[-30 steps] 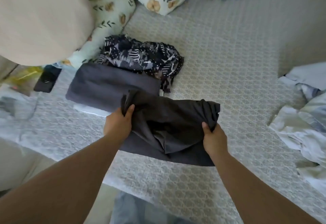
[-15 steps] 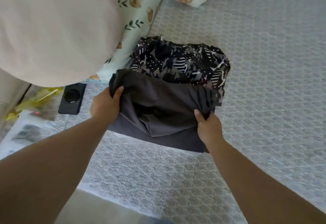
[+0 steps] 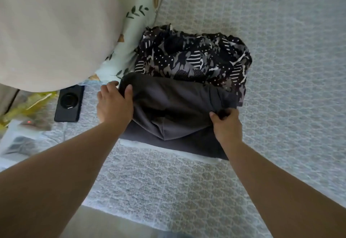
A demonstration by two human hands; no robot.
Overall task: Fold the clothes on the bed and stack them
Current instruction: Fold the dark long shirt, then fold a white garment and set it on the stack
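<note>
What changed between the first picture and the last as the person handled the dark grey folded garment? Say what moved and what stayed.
Both hands carried the dark grey folded garment left and away, onto the grey folded stack beside the black-and-white patterned cloth. The left hand and right hand still grip its two ends. The patterned cloth, the black phone and the floral pillow stayed put.

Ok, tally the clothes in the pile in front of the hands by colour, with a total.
Dark grey: 2, the folded garment gripped by the left hand and right hand, and the folded one beneath it
Black-and-white patterned: 1
White, only an edge showing under the stack: 1
Total: 4
</note>
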